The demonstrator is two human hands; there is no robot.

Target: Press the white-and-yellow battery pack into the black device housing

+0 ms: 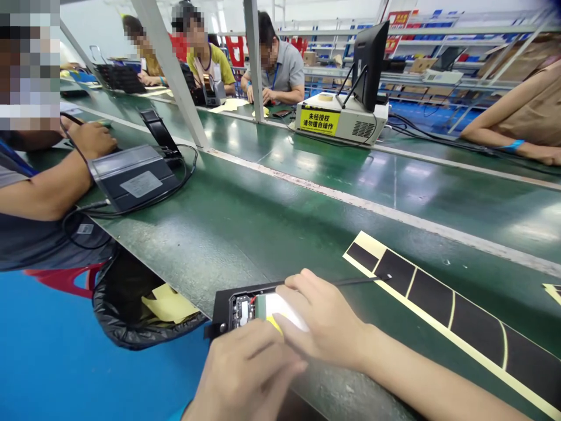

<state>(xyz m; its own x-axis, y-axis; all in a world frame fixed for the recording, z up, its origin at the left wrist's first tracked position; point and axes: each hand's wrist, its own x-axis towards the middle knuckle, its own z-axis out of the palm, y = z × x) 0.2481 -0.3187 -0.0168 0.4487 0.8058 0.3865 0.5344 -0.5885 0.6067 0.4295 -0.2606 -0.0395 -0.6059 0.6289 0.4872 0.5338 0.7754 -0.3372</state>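
A black electronic device [223, 298] lies near the table's front edge, its inside exposed. A small circuit board [242, 311] with a red wire shows at its left end, beside a white block [280, 306] with a yellow patch [274, 323]. My right hand [322, 318] rests over the device's right part, fingers bent around it and covering much of it. Close in front, my left hand [245, 371] has its fingers drawn together at the device's near side; what they pinch, if anything, is hidden. A thin black cable [357, 281] runs out rightward from behind my right hand.
A sheet of black stickers [432, 296] lies to the right. On the left are a black-lined bin [127, 316] with yellow paper, a cabled grey box [135, 178] and a co-worker's arm [56, 181]. A monitor [370, 67] stands on a white unit [342, 117] across the table.
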